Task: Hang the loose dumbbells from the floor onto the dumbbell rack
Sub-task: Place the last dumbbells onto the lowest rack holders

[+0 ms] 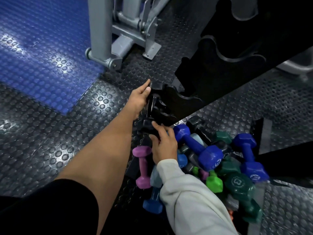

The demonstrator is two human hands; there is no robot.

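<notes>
Item in hand: one black dumbbell (149,114), held upright against the lowest notches of the black dumbbell rack (211,70); my left hand (138,97) grips its upper head, thumb across the top, arm bare; my right hand (162,143) holds its lower head, fingers (156,125) curled over the edge, wrist in a pale grey sleeve (186,197); whether the dumbbell sits fully in a notch I cannot tell, black on black. On the floor (50,141), dark studded rubber, at the rack's foot: a loose heap of dumbbells; one purple dumbbell (143,167) just beside my right wrist; two large blue (198,146) ones; a bright green one (214,183); several dark green (238,184), partly buried. Further off: a blue studded mat (42,53); a grey machine frame (118,34).
</notes>
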